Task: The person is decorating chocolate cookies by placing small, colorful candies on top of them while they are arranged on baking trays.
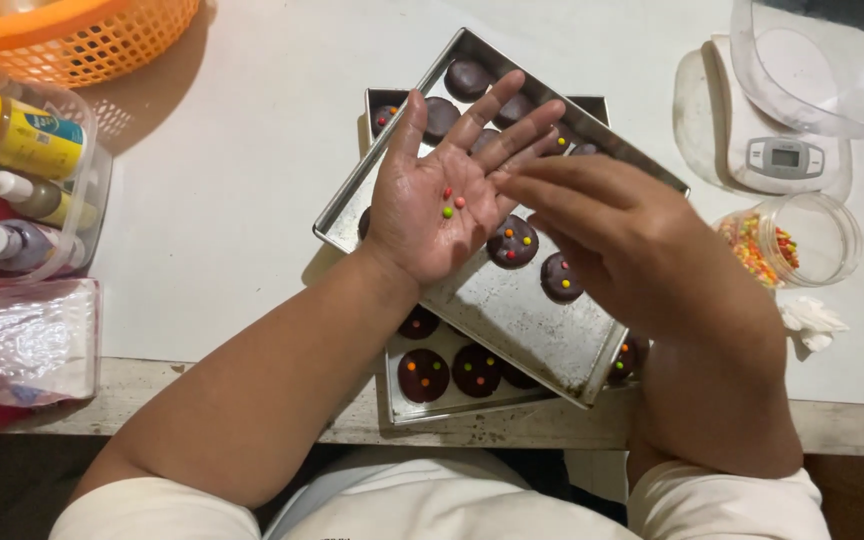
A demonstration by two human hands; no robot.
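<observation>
From the head camera, the left hand (442, 205) is lying palm up and spread flat over the upper shallow rectangular metal baking tray (512, 315), which is sitting crosswise on a second metal tray (407, 400) beneath it. A few small round coloured candy beads (450, 203), red, orange and yellow-green, are resting loose in the middle of that open palm. The right hand (617, 235) is reaching in from the right, palm down, its fingers (527, 185) extended and drawn close together, their tips meeting the left hand's fingers just beside the beads; whether they are pinching a bead I cannot tell.

Dark brown round chocolate-coated cookies (512, 242) are lying in rows on both trays, several already dotted with coloured beads, others near the far end plain.

To the right, a clear round plastic jar of mixed coloured beads (787, 245) is standing open near the right wrist, with a white digital kitchen scale (782, 155) behind it. To the left, a clear plastic tub of squeeze bottles (22, 180) is sitting below an orange plastic mesh basket (82, 35). Everything is resting on a white tabletop (232, 200).
</observation>
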